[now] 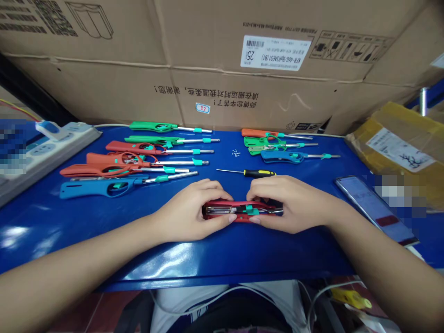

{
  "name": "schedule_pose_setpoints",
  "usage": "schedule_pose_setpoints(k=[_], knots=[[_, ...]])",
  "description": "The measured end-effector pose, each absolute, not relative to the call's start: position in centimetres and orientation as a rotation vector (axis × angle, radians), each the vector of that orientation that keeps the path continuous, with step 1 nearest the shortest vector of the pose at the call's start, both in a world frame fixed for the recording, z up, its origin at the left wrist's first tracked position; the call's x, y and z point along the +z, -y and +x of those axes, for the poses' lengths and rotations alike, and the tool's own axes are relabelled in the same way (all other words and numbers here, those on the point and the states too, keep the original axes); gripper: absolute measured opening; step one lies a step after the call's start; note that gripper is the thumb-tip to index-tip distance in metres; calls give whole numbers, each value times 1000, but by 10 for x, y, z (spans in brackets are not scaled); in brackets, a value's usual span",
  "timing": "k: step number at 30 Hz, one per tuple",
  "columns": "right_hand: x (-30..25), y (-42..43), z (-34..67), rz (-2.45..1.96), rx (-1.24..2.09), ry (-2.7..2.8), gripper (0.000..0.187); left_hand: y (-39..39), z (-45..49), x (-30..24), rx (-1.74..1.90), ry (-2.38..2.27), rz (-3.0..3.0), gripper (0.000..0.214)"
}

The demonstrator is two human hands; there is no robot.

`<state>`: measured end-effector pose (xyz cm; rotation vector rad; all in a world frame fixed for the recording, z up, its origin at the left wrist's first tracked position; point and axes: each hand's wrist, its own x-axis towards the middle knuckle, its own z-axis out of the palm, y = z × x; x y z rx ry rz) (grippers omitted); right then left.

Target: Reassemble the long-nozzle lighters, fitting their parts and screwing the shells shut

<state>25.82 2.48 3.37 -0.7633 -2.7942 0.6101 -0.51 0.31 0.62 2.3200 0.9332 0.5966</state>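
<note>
A red long-nosed lighter (239,216) is held level between my two hands near the table's front. Its casing gapes open, showing a clear fuel tank on the left and green and black parts in the middle. My left hand (194,212) grips the tank end, thumb along the near side. Closed round the metal-tube end is my right hand (287,203), which hides most of that end. Just beyond the hands lies a screwdriver (258,173) with a black and yellow handle. Several tiny pale pieces (236,153), perhaps screws, are scattered behind it.
Several red, green and blue lighters (114,171) lie in a row at left; another group (280,156) lies back right. A white power strip (45,155) borders the left. A phone (374,210) and taped carton (398,148) occupy the right. A large cardboard box (208,60) walls off the back.
</note>
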Motion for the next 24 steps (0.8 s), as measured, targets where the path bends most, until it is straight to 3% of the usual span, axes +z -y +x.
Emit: schedule_pose_setpoints(k=[5, 16, 21, 24], knots=[[32, -25, 260, -728, 547, 2795, 16, -2, -4, 8, 609, -921, 2327, 20], [20, -33, 259, -1024, 6, 2619, 29, -4, -9, 2, 819, -1063, 2433, 33], [13, -38, 258, -1125, -32, 2609, 25, -3, -10, 9, 866, -1048, 2537, 12], [17, -36, 260, -1074, 40, 2584, 21, -3, -11, 9, 773, -996, 2596, 11]])
